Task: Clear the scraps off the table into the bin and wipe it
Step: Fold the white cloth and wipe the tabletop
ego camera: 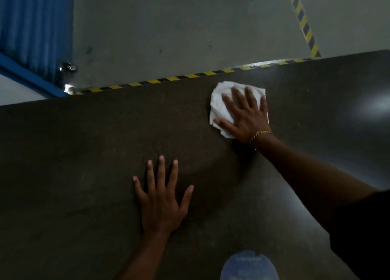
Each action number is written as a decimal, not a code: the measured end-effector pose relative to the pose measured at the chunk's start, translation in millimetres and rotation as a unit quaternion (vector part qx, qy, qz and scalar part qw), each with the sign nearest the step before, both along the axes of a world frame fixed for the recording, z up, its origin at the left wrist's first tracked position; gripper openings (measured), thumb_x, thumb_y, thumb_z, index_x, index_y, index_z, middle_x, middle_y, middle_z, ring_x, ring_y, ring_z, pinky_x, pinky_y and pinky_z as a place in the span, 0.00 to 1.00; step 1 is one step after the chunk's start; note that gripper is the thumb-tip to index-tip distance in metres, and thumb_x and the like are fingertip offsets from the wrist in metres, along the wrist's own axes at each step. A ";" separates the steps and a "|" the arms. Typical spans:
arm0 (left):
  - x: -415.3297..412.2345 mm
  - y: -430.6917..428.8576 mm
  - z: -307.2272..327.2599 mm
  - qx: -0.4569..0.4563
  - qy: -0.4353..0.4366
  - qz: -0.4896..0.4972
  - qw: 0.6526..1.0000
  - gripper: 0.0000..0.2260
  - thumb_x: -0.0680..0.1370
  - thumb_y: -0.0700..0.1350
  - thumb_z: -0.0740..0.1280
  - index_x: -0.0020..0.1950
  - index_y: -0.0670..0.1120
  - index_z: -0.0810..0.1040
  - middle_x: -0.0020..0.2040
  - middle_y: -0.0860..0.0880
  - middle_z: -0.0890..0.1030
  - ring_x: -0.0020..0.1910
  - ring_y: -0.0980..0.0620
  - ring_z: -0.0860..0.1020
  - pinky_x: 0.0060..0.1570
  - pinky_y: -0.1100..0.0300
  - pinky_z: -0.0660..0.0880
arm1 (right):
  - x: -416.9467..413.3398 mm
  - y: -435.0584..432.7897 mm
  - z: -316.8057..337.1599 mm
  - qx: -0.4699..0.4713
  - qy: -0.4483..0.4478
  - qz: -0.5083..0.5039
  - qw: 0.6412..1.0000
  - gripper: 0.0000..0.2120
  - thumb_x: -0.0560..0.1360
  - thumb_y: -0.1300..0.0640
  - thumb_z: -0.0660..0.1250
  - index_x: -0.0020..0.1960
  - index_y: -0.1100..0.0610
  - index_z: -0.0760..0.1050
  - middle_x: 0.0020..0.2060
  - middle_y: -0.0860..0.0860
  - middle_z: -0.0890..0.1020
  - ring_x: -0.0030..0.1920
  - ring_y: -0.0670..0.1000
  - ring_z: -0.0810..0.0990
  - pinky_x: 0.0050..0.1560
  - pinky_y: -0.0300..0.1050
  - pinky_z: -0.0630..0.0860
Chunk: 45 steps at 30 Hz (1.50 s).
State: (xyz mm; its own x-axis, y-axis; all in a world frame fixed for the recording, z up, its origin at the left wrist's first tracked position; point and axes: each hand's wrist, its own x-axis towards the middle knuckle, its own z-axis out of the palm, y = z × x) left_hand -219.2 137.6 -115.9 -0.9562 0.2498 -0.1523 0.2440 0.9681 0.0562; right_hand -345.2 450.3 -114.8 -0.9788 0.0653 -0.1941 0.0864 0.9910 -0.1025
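Tissue, one crumpled white wad, lies near the far edge of the dark table, pinned under my right hand, fingers spread flat. My left hand braces open-palmed, holding nothing. I'd press evenly and overlap strokes. No scraps visible.
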 end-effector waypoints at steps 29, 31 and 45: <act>-22.9 105.8 17.7 0.069 -0.059 -0.019 0.996 0.35 0.82 0.68 0.48 0.85 0.53 0.50 0.86 0.46 0.46 0.84 0.42 0.43 0.77 0.29 0.45 | 436.6 -15.4 20.4 0.049 -0.052 -0.042 0.997 0.42 0.76 0.25 0.53 0.81 0.49 0.61 0.83 0.54 0.55 0.81 0.66 0.55 0.73 0.74 0.55; -21.1 121.7 10.1 0.047 -0.054 -0.007 0.997 0.37 0.80 0.70 0.43 0.85 0.53 0.48 0.86 0.45 0.45 0.84 0.40 0.42 0.76 0.26 0.43 | 472.1 -21.9 19.9 0.090 -0.061 -0.038 0.993 0.44 0.74 0.23 0.50 0.80 0.50 0.59 0.83 0.54 0.52 0.82 0.63 0.51 0.75 0.68 0.50; -19.0 124.0 3.1 0.019 -0.009 0.002 1.000 0.37 0.80 0.70 0.49 0.84 0.51 0.59 0.85 0.42 0.55 0.83 0.38 0.52 0.74 0.25 0.48 | 249.9 53.6 7.8 0.022 -0.065 -0.098 0.993 0.40 0.76 0.25 0.48 0.83 0.45 0.53 0.83 0.53 0.53 0.81 0.64 0.53 0.73 0.74 0.55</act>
State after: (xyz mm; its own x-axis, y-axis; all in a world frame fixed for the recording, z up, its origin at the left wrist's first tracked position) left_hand -238.3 261.6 -112.8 -0.9541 0.2524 -0.1609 0.2393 0.9661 0.0966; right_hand -95.2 504.0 -107.0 -0.9131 0.2640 -0.3107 0.2883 0.9569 -0.0342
